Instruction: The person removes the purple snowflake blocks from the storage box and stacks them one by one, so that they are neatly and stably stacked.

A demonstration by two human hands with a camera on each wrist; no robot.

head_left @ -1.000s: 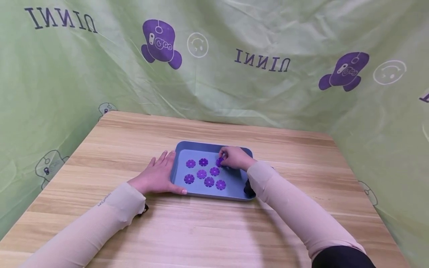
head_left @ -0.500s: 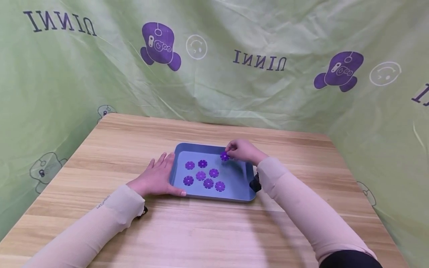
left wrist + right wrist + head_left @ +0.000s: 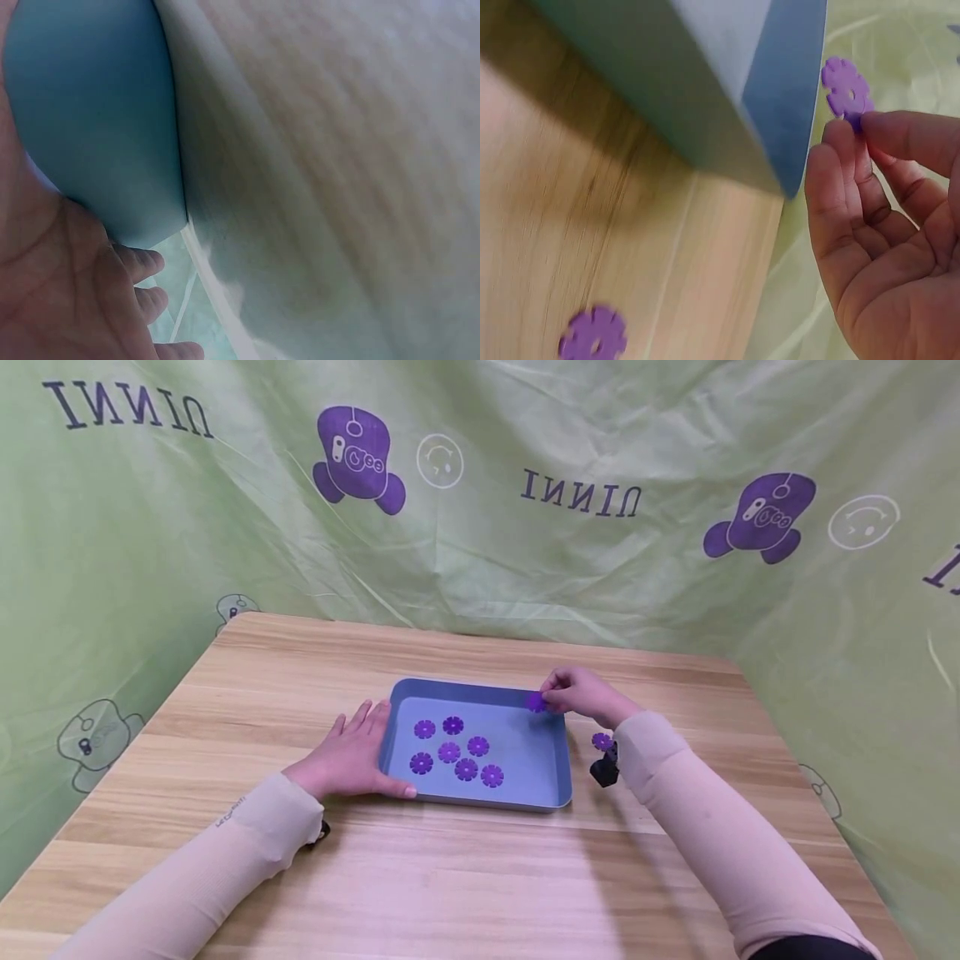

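Observation:
My right hand [image 3: 588, 695] pinches a purple notched snowflake disc [image 3: 846, 88] between thumb and fingertips. It holds the disc up at the back right corner of a blue-grey tray [image 3: 528, 756]. Several more purple discs [image 3: 466, 769] lie flat in the tray's left and middle parts. With fingers spread, my left hand [image 3: 347, 762] rests against the tray's left side, its thumb along the front rim. The left wrist view shows the palm beside the tray's outer wall [image 3: 97, 112]. Another purple disc [image 3: 594, 336] lies on the tabletop to the right of the tray, under the right wrist.
A light wooden table [image 3: 480, 877] carries the tray. Green curtain fabric [image 3: 480, 577] with purple prints hangs behind the table and on both sides. A black wrist camera [image 3: 604, 768] sits below the right cuff, beyond the tray's right wall.
The right hand has lifted a disc from the tray's back part and carried it right to the corner. The disc on the table has come into view. The left hand stays put.

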